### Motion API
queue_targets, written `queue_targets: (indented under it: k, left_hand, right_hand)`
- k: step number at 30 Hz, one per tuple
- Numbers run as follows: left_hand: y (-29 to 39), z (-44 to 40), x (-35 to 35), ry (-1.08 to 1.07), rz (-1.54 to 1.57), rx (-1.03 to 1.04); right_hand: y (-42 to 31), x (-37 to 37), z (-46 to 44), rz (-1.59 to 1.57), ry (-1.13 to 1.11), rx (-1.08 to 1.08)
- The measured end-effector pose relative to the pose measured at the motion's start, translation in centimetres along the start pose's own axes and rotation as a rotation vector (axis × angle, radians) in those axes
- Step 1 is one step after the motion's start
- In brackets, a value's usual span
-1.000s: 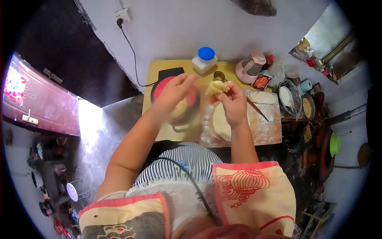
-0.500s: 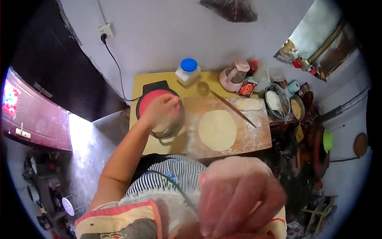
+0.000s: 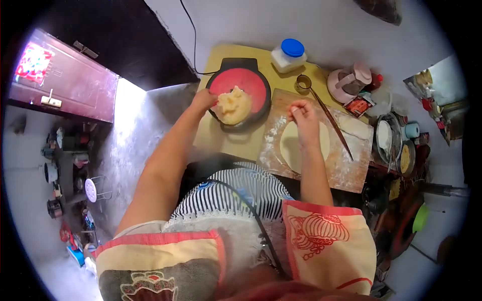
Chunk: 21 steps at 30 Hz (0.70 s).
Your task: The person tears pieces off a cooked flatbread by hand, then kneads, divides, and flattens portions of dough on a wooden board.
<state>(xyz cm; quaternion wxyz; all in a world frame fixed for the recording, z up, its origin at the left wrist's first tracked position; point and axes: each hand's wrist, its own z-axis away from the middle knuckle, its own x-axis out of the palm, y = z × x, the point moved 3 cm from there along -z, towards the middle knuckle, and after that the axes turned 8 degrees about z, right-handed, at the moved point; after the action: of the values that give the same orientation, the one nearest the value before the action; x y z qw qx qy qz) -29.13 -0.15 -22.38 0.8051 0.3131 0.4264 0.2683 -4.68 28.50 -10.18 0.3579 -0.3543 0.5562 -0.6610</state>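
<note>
Floured board [image 3: 346, 170] on yellow table [image 3: 223, 144], dark door [image 3: 115, 42], right fingers [image 3: 301, 104] pinched, left fingers [image 3: 210, 98] unclear

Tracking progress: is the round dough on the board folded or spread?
Spread: the round dough lies flat on the board, its outline circular.

Daylight entered beside the maroon door [image 3: 75, 95] at left, producing strong glare on the grey floor [image 3: 130, 118]. The black door [image 3: 115, 40] remained in deep shade. A soft shadow lay below the electric pan [image 3: 253, 88]. Fisheye distortion bowed the periphery; black vignetting filled the corners. Edge detail was soft.
</note>
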Motion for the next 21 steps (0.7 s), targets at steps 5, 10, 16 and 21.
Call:
queue_targets:
  k: [5, 10, 16, 21]
  left_hand:
    - [0.3, 3.1, 2.8, 0.114, -0.451, -0.155]
    - [3.0, 5.3, 4.8, 0.286, -0.529, -0.278]
    - [3.3, 4.7, 4.7, 0.139, -0.445, -0.208]
    - [3.3, 4.8, 4.3, 0.057, -0.038, -0.058]
  right_hand:
    - [5.0, 0.7, -0.6, 0.082, -0.149, 0.218]
    - [8.9, -0.3, -0.9, 0.244, -0.244, 0.221]
    - [11.1, -0.8, -0.3, 0.230, -0.288, 0.297]
    - [11.7, 1.0, -0.7, 0.194, -0.216, 0.300]
